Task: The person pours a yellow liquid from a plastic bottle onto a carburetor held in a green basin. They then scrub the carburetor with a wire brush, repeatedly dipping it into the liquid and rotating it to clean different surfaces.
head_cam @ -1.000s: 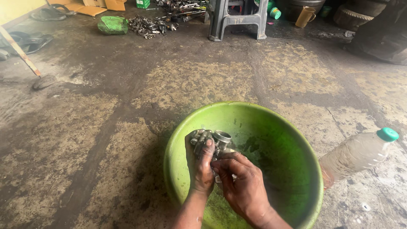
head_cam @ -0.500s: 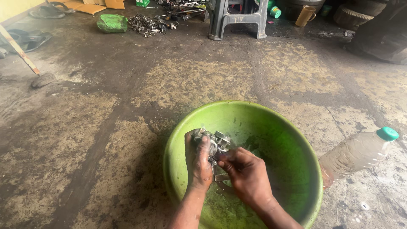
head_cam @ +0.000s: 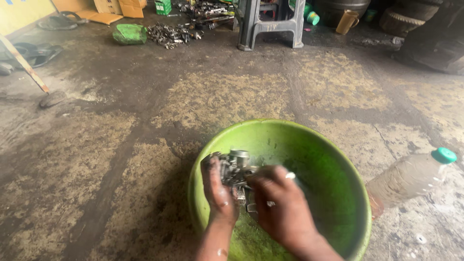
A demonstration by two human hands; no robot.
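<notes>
Underfoot, stained concrete floor carries a green basin and scattered metal scrap.

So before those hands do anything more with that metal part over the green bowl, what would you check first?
1. Hold on the metal part: ok. The left hand grips its side and the right hand covers its front.
2. Part over the bowl, so a slip lands inside: ok.
3. Bowl flat on the floor: ok, no visible tilt.
4. Bottle clear of the hands: ok. It lies on its side right of the bowl, cap on.
5. Liquid in the bowl: cannot tell, though the inside looks wet.
6. Loose pieces on the part: cannot tell, since the hands hide much of it.
</notes>
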